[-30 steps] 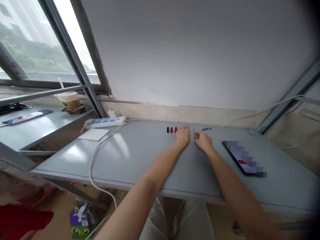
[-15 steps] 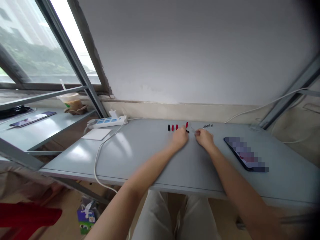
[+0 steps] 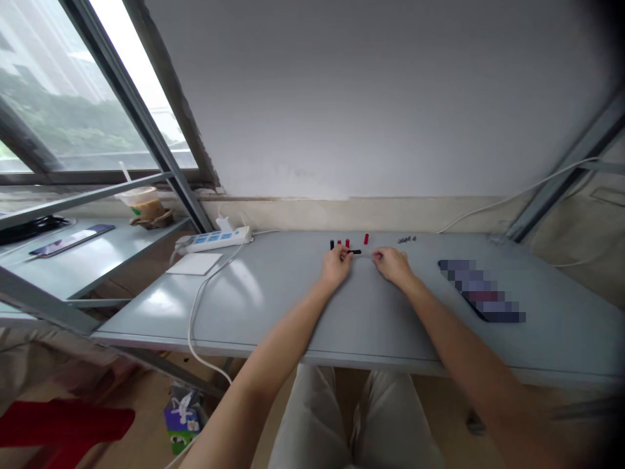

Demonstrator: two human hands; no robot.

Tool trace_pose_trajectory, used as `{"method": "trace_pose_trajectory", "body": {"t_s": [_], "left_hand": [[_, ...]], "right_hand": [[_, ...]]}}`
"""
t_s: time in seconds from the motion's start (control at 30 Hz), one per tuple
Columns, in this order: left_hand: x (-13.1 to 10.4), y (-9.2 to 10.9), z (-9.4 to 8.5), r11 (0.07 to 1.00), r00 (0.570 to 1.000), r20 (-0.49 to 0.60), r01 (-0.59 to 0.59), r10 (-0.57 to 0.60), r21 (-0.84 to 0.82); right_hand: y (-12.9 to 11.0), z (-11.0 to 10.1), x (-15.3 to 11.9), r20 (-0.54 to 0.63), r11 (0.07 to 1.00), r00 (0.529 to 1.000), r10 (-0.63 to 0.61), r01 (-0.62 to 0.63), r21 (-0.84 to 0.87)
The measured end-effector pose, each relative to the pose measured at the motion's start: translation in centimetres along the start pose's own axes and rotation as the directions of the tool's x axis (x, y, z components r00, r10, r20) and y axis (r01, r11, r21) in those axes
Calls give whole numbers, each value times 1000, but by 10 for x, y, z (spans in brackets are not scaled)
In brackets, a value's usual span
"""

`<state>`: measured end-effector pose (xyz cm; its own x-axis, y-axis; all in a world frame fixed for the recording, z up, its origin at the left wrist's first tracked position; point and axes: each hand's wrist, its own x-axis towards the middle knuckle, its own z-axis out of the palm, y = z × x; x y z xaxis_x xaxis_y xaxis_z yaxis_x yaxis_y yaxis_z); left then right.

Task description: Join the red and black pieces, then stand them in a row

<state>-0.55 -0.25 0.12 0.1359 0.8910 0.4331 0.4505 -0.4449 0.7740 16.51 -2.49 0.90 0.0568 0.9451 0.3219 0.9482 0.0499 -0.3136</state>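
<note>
My left hand [image 3: 336, 266] is closed, pinching a small black rod-like piece [image 3: 356, 252] that points to the right above the desk. To its right, my right hand [image 3: 393, 264] is closed in a pinch on a thin pale piece [image 3: 365, 255], which spans the gap toward the black one. Whether the two pieces join I cannot tell. Just behind my left hand stand a small black cylinder [image 3: 332, 245] and two red cylinders [image 3: 347, 243], partly covered by my fingers. One more red cylinder [image 3: 366, 239] stands apart, between and beyond my hands. Several tiny dark metal parts [image 3: 406, 240] lie behind my right hand.
A phone [image 3: 481, 293] lies on the grey desk [image 3: 371, 319] at the right. On the left are a white power strip [image 3: 219, 240], a flat white pad [image 3: 194, 264] and a white cable [image 3: 193, 319] hanging over the front edge. A wall [image 3: 342, 98] rises behind.
My left hand has moved left, bringing the black piece away from the lone red cylinder and into clear view. My right hand has shifted slightly left, its pale piece now level with the black one.
</note>
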Motion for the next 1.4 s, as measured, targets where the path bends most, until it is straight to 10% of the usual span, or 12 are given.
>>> {"method": "trace_pose_trajectory", "body": {"t_s": [1.4], "left_hand": [[-2,3,8,968,998,-5,61,-64,-243]], "right_hand": [[-19,-2,-9,-82,970,973,-218,206,-126]]}}
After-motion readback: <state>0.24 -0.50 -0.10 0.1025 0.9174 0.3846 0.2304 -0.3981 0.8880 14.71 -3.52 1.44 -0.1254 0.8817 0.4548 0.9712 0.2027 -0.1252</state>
